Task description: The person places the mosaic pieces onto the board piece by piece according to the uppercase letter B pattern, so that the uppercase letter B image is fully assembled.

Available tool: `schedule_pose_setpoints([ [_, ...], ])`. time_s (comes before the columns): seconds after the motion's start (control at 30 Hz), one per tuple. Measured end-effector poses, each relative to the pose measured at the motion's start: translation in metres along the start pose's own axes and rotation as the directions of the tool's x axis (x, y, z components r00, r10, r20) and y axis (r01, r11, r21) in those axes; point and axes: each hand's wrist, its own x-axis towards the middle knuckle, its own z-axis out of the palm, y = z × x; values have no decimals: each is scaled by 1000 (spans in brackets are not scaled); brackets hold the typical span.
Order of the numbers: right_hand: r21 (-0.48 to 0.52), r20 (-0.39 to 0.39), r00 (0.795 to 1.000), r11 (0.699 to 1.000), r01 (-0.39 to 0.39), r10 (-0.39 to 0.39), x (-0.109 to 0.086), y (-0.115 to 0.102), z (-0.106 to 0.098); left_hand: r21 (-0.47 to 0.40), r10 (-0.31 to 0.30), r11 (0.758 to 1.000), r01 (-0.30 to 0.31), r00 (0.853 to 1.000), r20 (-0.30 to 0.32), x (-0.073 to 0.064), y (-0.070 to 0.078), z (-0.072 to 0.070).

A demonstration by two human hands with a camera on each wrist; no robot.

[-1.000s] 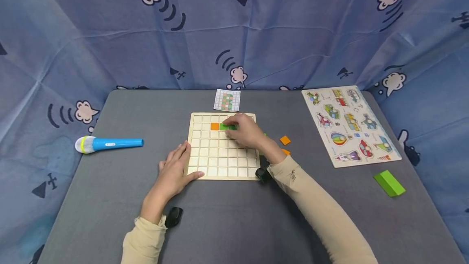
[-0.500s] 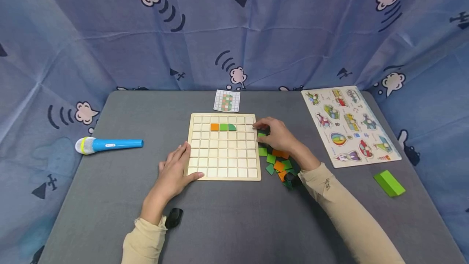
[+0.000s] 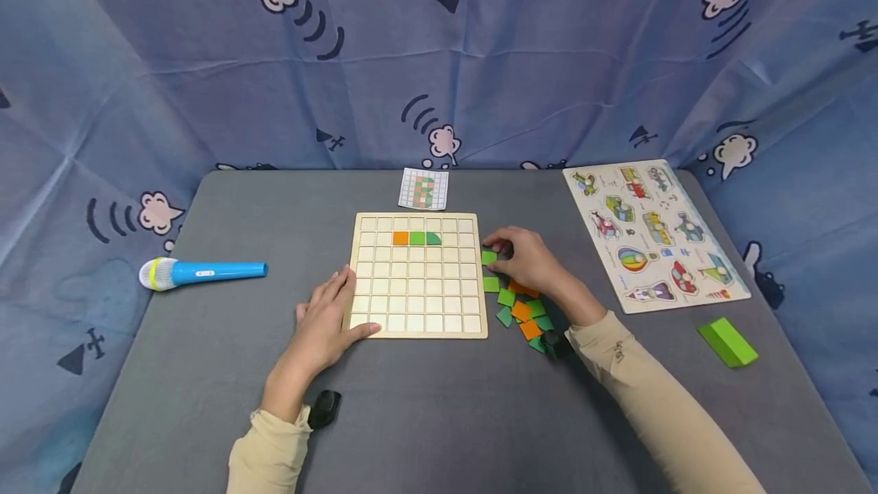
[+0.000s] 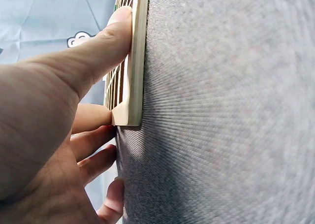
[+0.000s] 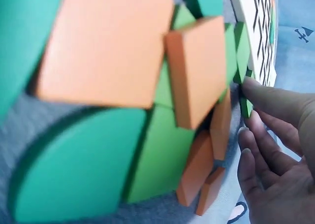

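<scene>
The person's left hand lies with fingers loosely straight against the left edge of the wooden board, thumb over its near rim. Well apart from it, the right hand pinches a light green square tile between thumb and fingers, just beside the board's right edge. By that hand, orange and green tiles lie scattered on the grey bench. On the board, second row from the far side, sit an orange square, a green square and a darker green quarter-round, side by side. A small patterned card lies just beyond; a toy microphone is off to the left.
</scene>
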Motion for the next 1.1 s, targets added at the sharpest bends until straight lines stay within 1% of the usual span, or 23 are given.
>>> schedule_pose_setpoints([
  [0.2,-14,-38,999,1000,1,-1,3,-3,-5,7,-18,1000,17,1000,19,0,0,0],
  [0.37,31,-52,998,999,34,-32,5,-9,-2,19,-23,1000,23,999,27,0,0,1],
  [0.53,71,-58,996,995,68,-64,10,-17,9,14,-24,1000,24,999,25,1,0,1],
  [0.7,114,-81,993,989,98,-89,17,-27,22,15,-31,999,31,999,29,2,0,2],
  [0.9,153,-122,988,982,113,-95,26,-41,38,18,-26,1000,26,999,23,1,0,2],
  [1.1,196,-122,984,969,151,-129,33,-58,55,25,-30,999,30,999,15,2,1,1],
])
